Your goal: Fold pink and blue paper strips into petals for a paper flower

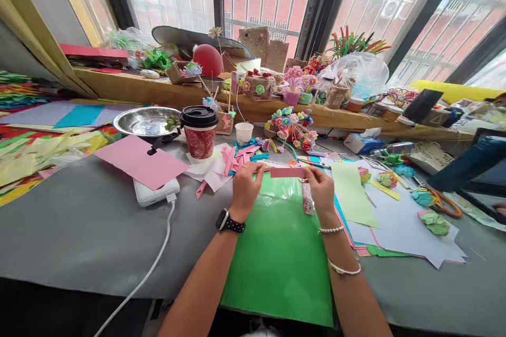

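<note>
Between my two hands, above the green sheet (280, 253), a narrow pink paper strip (286, 172) stretches almost level. My right hand (321, 188) pinches its right end between thumb and fingers. At the other end my left hand (247, 188) is closed in a pinch; its exact hold on the tip is hard to see. Under my right fingers lies a small patterned strip (308, 200), partly hidden. Cut pink paper pieces (235, 159) are heaped beyond my left hand. A pale green sheet (353, 195) rests right of my right hand.
To the left are a lidded paper cup (200, 134), a metal bowl (138, 122), and a pink sheet (140, 162) over a white charger (156, 194) with a cable. White sheets (399, 231) with crepe-paper balls lie right. Crafts crowd the windowsill (245, 107).
</note>
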Demonstrator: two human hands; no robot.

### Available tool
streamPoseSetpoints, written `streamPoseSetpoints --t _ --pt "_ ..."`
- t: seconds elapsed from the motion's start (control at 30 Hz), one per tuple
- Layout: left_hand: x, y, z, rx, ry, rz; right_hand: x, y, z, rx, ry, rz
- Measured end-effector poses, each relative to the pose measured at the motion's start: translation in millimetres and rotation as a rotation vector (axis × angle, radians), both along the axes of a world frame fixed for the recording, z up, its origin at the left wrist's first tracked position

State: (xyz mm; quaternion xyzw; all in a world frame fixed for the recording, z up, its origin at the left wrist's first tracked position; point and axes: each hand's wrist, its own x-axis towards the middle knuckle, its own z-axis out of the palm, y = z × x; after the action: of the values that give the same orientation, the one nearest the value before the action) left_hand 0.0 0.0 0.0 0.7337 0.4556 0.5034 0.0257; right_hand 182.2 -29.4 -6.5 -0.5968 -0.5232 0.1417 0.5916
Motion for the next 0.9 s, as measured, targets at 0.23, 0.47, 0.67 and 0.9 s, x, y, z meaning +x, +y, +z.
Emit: streamPoseSetpoints --t 0.23,0.47,0.67,0.9 --pt "17.0 -18.5 1.6 0.225 0.541 -0.062 -18.0 -4.4 -0.6 0.017 -0.208 0.175" --pt "30.1 -25.2 -4.4 0.216 0.625 0.039 -20.1 -5.4 1.2 0.043 -0.324 0.239" --pt "25.9 -23.0 -4.1 0.193 0.568 0.104 -22.2 -7.5 5.2 0.073 -0.326 0.258" --pt "24.8 -24.3 -3.1 0.216 0.566 0.121 -24.6 -9.9 6.8 0.055 -0.359 0.275"
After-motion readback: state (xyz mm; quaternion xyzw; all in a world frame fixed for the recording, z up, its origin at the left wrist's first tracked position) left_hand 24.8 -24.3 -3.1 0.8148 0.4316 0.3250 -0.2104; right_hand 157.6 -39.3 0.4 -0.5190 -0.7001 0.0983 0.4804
